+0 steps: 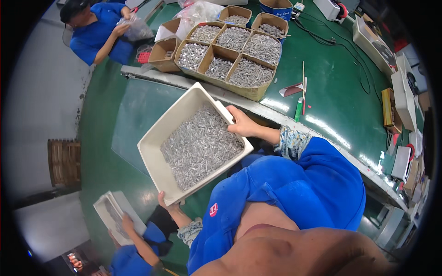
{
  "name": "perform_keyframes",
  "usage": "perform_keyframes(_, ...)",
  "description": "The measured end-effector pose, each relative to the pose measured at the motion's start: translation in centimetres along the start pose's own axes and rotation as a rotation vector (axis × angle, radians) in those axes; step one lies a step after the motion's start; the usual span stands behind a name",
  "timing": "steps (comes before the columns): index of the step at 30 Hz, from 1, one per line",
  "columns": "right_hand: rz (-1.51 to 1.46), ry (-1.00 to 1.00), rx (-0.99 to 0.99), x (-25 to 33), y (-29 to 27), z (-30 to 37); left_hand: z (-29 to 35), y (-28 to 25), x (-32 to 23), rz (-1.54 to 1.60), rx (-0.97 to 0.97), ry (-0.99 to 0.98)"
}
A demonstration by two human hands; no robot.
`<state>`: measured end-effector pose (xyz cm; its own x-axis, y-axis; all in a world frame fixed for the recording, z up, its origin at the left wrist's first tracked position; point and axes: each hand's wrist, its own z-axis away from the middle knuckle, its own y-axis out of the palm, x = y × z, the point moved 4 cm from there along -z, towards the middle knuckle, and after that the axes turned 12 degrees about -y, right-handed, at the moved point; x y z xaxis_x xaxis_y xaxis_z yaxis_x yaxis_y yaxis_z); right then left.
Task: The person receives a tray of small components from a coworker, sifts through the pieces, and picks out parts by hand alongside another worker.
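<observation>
A cream plastic bin [153, 138] hangs tilted in front of me, with many small grey metal pieces [202, 147] heaped across its floor. My left hand [170, 204] grips the bin's lower corner; part of its fingers is hidden under the rim. At the bin's right side, my right hand [244, 125] is closed over the rim, thumb toward the inside. Beyond the bin, on the green table, stands a divided cardboard box [246, 89] whose compartments hold similar grey pieces.
A green worktable [331, 96] with a pale edge runs along the right, carrying a green-handled tool [299, 109], cables [359, 60] and white boxes [405, 99]. One person [103, 23] holds a plastic bag at the back left. Another person's hands hold a white bin [122, 202] at the lower left.
</observation>
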<state>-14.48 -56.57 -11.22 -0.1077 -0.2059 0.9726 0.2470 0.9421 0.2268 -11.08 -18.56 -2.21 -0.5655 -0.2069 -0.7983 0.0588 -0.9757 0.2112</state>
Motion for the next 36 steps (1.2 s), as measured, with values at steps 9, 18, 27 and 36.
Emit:
perform_keyframes(9,0.466,-0.177,0.083,-5.4,3.3,-3.3,-4.7,-7.4,5.5,0.069,-0.043,0.103)
perform_keyframes(18,0.925,-0.312,0.060,-1.7,6.0,-4.3,-6.5,-9.6,8.8,0.167,-0.116,0.164)
perform_keyframes(27,0.816,-0.167,0.093,1.4,7.5,-3.4,-7.3,-12.5,7.2,-0.477,-0.147,0.361)
perform_keyframes(36,0.747,-0.270,0.005,2.3,7.5,-2.0,-13.6,-8.1,-18.6,-1.268,0.104,0.653)
